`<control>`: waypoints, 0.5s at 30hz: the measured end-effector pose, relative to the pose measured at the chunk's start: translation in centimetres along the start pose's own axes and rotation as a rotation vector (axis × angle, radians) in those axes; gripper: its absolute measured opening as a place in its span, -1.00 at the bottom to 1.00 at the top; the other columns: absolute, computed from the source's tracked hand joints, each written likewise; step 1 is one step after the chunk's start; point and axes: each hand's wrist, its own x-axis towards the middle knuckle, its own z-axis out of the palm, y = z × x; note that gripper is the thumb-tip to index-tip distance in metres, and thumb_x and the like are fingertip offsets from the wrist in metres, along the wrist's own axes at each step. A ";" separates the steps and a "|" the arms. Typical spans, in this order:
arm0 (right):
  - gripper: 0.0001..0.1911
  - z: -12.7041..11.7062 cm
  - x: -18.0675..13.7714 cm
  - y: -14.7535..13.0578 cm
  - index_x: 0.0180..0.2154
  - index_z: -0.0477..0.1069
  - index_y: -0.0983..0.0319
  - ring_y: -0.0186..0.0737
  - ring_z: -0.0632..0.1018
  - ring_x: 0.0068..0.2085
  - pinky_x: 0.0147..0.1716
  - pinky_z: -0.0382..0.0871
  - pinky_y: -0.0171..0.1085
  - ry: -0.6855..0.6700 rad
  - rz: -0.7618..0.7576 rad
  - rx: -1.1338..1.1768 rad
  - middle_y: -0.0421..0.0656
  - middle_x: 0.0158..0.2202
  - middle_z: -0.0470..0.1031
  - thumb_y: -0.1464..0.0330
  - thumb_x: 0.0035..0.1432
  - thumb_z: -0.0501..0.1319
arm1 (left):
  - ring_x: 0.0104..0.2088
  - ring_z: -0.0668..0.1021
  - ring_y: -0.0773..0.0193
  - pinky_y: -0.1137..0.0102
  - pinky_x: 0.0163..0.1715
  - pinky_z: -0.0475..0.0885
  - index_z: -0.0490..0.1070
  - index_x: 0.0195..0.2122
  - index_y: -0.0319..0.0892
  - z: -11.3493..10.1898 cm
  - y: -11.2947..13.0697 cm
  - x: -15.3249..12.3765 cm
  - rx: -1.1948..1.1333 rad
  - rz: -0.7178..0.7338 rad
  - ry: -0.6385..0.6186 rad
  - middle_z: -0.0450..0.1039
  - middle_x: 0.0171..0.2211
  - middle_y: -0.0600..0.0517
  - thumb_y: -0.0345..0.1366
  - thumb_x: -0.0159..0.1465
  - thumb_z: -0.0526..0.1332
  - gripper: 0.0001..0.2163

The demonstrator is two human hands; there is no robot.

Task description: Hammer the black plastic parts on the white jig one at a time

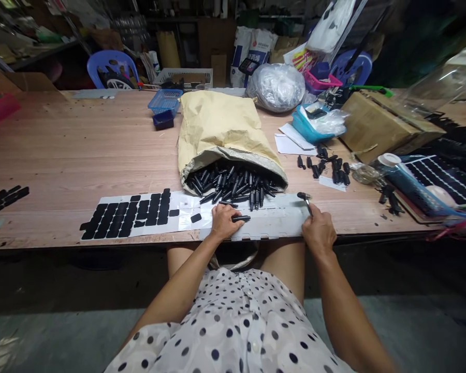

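My left hand (224, 221) rests at the near table edge, its fingers closed round a small black cylindrical part (241, 219) that lies on a white sheet (272, 223). My right hand (317, 231) grips a small metal tool (306, 202) whose dark head points up and away from me. Just beyond both hands a tan paper sack (217, 127) lies on its side, and a heap of the same black parts (233, 186) spills from its mouth. To the left a white backing sheet carries rows of black adhesive pads (132, 213).
Loose black parts (326, 167) lie at the right by white papers (293, 142). A cardboard box (380, 127), blue baskets (165, 100), a clear plastic bag (279, 85) and trays of black pieces (446, 173) crowd the far and right side. More black strips (3, 198) lie far left.
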 end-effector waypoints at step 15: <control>-0.58 3.9 0.5 1.0 0.06 0.58 0.21 -0.08 0.31 -0.25 -0.32 0.12 -0.19 0.230 -0.064 -0.144 0.02 -0.23 0.35 0.42 0.23 0.13 | -0.24 0.58 0.17 0.31 -0.23 0.53 0.60 -0.13 -0.09 0.9 -2.2 -9.5 0.119 0.426 -0.174 0.52 -0.21 -0.05 -0.37 0.32 0.28 -0.85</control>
